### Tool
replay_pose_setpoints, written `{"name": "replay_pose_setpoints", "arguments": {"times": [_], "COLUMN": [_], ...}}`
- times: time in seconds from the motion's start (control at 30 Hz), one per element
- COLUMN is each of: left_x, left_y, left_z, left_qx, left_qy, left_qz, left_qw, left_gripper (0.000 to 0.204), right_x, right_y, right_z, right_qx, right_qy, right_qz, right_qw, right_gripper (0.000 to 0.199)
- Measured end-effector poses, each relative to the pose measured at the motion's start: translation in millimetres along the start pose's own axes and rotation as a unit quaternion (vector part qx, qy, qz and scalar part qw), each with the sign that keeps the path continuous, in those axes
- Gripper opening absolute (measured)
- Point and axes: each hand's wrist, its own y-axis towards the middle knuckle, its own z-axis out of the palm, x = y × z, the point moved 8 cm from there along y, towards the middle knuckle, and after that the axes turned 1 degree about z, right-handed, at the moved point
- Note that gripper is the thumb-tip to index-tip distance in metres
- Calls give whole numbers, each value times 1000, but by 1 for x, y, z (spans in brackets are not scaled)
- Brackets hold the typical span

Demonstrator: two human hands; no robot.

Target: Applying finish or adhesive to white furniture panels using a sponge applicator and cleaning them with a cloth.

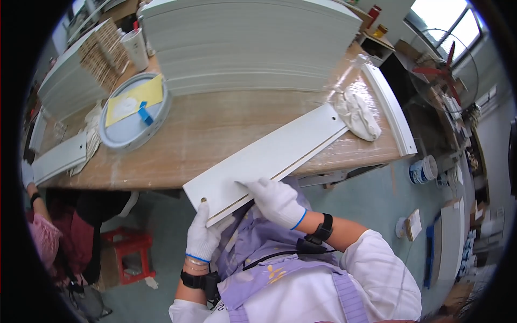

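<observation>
A long white board [264,156] with a groove along its near edge and a hole near each end lies slantwise over the table's front edge. Its far end rests by a crumpled white cloth [358,116]. My left hand [203,237], in a white knitted glove, grips the board's near left corner, thumb on top beside the hole and fingers underneath. Over the board's near part, my gloved right hand [276,200] is closed, its fingertips at the white face. A thin grey edge pokes out from those fingers, too small to name.
Tall stacks of white boards [247,48] stand at the back of the table [204,118]. To the left sit a round grey lid [129,141] with yellow sandpaper and a blue piece, and a cup [135,51]. Another person's hand [28,173] holds a board at far left, above a red stool [129,253].
</observation>
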Motion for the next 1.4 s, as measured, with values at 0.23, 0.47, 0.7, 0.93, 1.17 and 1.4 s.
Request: {"name": "replay_pose_setpoints", "arguments": {"times": [0.23, 0.47, 0.7, 0.93, 1.17, 1.4], "left_x": [-21, -37, -52, -60, -61, -73], "left_y": [-13, -36, -45, -42, -41, -27], "left_z": [-14, -37, -75, -87, -81, -63], "left_qx": [-24, -149, -230, -258, -147, -108], "left_qy": [-16, 45, 111, 86, 61, 43], "left_qz": [35, 97, 126, 131, 102, 102], "left_qw": [999, 983, 959, 953, 982, 988], "left_gripper": [40, 48, 58, 62, 55, 55], "right_x": [-234, -183, -187, -326, -329, -430], "right_y": [-33, -13, -6, 28, 32, -39], "right_z": [-76, -78, -67, -101, -181, -160], "right_qx": [-190, -186, -122, -216, -338, -206], "right_qy": [32, 23, -5, 45, -297, 99], "right_qz": [180, 67, 108, 260, 188, 357], "right_qw": [965, 980, 987, 940, 873, 906], "right_gripper": [22, 26, 25, 28, 46, 39]}}
